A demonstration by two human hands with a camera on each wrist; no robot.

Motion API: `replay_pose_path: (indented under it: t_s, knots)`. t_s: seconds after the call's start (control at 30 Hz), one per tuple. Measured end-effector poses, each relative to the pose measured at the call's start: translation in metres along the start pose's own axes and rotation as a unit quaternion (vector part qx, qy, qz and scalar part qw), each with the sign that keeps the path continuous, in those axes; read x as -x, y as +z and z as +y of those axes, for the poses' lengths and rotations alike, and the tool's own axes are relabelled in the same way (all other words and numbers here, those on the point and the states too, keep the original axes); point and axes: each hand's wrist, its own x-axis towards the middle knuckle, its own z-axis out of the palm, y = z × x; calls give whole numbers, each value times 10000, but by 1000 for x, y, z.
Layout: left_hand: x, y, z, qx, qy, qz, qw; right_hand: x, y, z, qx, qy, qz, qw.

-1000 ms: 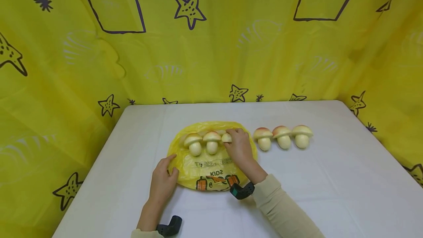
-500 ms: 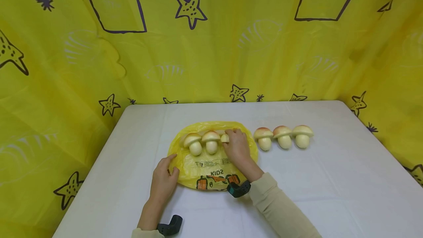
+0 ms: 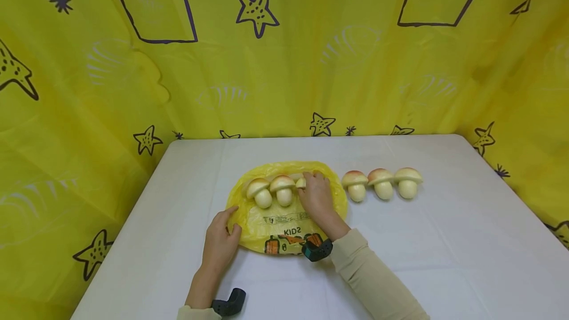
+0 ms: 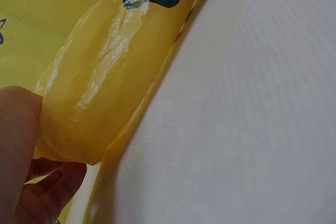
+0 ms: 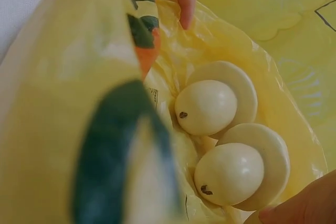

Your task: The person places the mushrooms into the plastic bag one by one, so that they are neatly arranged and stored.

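One mushroom (image 3: 300,182) is sitting at the right of its row within the rim of a yellow bag (image 3: 255,231), and most of it is disappearing behind the right hand (image 3: 316,196). That hand's fingers are pinching it; in the right wrist view only a sliver of it is showing beside a fingertip at the lower edge. Just to its left, a left mushroom (image 3: 260,192) and a middle mushroom (image 3: 283,190) are lying whole in sight, their stems pointing near, so three are resting in the bag.

The left hand (image 3: 221,236) is grasping the bag's left edge between thumb and fingers, some fingertips being covered by the film in the left wrist view. The bag's near part is carrying an orange vehicle print (image 3: 293,245), partly covered by the right wrist; its small lettering is staying too fine to read. In the right wrist view, close yellow film is blurring across the left side.

Right of the bag, three more mushrooms (image 3: 382,183) are lying in a row on the white counter (image 3: 444,260), making six altogether. Two black wrist devices (image 3: 317,250) and two beige sleeves (image 3: 373,278) are showing, the left sleeve being mostly cut off. Beyond, a yellow curtain (image 3: 289,73) is hanging, its upper drawings running out of view.
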Motion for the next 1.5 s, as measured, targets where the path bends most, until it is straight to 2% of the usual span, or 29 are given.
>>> replay_pose_path:
  t_s: [0.33, 0.47, 0.67, 0.8, 0.97, 1.5]
  knots:
    - [0, 0, 0, 29, 19, -18, 10000, 0, -3, -3, -148, 109, -69, 9998]
    - [0, 0, -1, 26, 28, -13, 10000, 6, -16, -12, -290, 63, -188, 9994]
    - [0, 2, -1, 47, 23, -25, 10000, 12, -46, -16, -802, -162, -244, 9963]
    - [0, 1, -1, 25, 1, -25, 10000, 11, -59, -10, -1070, -134, -259, 9938]
    - [0, 0, 0, 11, -46, -63, 10000, 7, -70, 1, -1155, 96, -305, 9928]
    - [0, 1, -1, 51, -10, -34, 10000, -1, -89, 37, -874, 498, -231, 9947]
